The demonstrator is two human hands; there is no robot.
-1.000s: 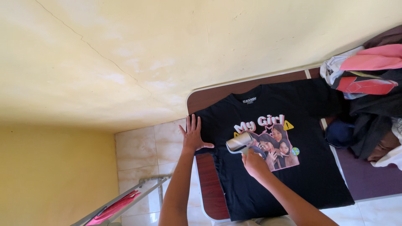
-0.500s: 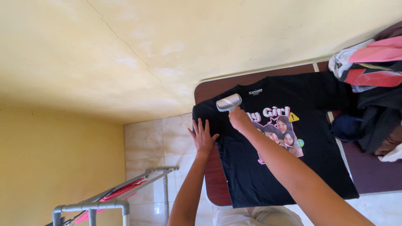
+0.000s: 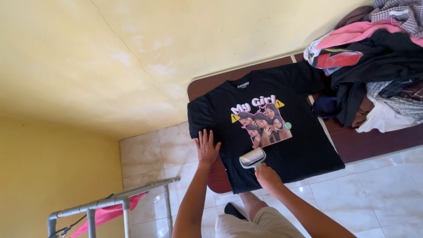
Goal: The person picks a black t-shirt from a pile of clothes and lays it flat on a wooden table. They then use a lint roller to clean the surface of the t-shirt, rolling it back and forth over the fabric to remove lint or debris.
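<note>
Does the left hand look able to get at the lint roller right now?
Probably yes: the left hand lies flat at the black T-shirt's edge, with only bare shirt between it and the lint roller in the right hand.

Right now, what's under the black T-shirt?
The black T-shirt lies on a dark brown table, whose edge shows at its left and top. The surface beneath is covered.

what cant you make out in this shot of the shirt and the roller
- Head view: the handle of the lint roller is hidden inside the right hand.
- The table is mostly covered by the black t-shirt and the pile of clothes.
- The pile runs off the right and top edges.
- The drying rack is cut off by the bottom edge.
- Whether the left hand presses on fabric or bare table.
</note>
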